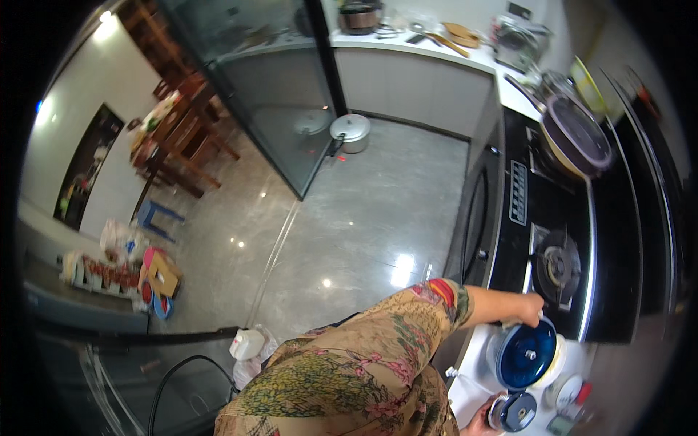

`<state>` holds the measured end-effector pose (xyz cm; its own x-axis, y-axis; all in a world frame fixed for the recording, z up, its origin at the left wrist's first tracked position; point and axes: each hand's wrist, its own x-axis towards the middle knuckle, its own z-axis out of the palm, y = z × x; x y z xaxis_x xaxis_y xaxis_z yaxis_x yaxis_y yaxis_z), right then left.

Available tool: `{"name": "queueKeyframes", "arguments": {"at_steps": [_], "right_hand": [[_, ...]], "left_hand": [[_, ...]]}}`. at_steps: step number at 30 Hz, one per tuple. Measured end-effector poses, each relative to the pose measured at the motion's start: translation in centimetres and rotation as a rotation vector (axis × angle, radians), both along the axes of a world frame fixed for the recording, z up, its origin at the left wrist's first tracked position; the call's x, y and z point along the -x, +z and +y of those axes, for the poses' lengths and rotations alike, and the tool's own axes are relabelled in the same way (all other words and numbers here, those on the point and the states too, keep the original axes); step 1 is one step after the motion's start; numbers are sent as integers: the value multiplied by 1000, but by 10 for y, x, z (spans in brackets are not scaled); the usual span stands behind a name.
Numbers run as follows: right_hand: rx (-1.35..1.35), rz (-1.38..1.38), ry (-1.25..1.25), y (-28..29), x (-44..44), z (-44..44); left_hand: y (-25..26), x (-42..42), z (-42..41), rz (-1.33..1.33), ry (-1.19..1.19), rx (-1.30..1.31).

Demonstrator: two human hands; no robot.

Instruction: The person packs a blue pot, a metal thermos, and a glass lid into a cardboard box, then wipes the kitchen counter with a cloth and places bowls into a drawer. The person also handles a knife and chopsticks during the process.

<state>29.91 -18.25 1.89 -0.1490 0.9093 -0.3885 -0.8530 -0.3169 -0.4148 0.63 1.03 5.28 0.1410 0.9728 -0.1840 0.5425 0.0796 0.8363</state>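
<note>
My left hand (530, 309) is at the near-left rim of a large container (493, 357) with a glossy blue lid (528, 351). A pale bit shows by the fingers; whether they grip it or the rim cannot be made out. The lid has a small light knob in its middle. Partly cut off by the bottom of the view, my right hand (477, 422) is wrapped around a small cylindrical object with a dark top (515, 412). This object is close beside the blue-lidded container. A white cord (474, 381) with a small white end lies on the counter there.
Left of the container is a black gas stove (545, 207) with a burner (557, 267) and a lidded pan (578, 133). Several jars (564, 391) stand behind the container. A pressure cooker (350, 133) sits on the floor near a glass door (262, 103). A white jug (247, 344) is behind me.
</note>
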Motion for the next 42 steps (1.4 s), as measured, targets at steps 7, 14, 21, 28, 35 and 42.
{"name": "queueKeyframes", "arguments": {"at_steps": [7,14,21,28,35,42], "right_hand": [[48,-323,288,11,76,52],[-81,-462,713,23,200,62],[-281,-518,1108,29,373,16],[-443,-558,1534,21,573,-112],[-632,-417,1972,-11,768,-273],[-50,48,2374,-25,974,-473]], "left_hand": [[-11,38,-79,-82,476,-156],[20,151,-218,-121,935,-147],[50,292,-401,-93,1333,-157],[41,407,-613,-51,1766,-155],[41,484,-807,-116,2178,-120],[-17,541,-971,-300,2600,-214]]}}
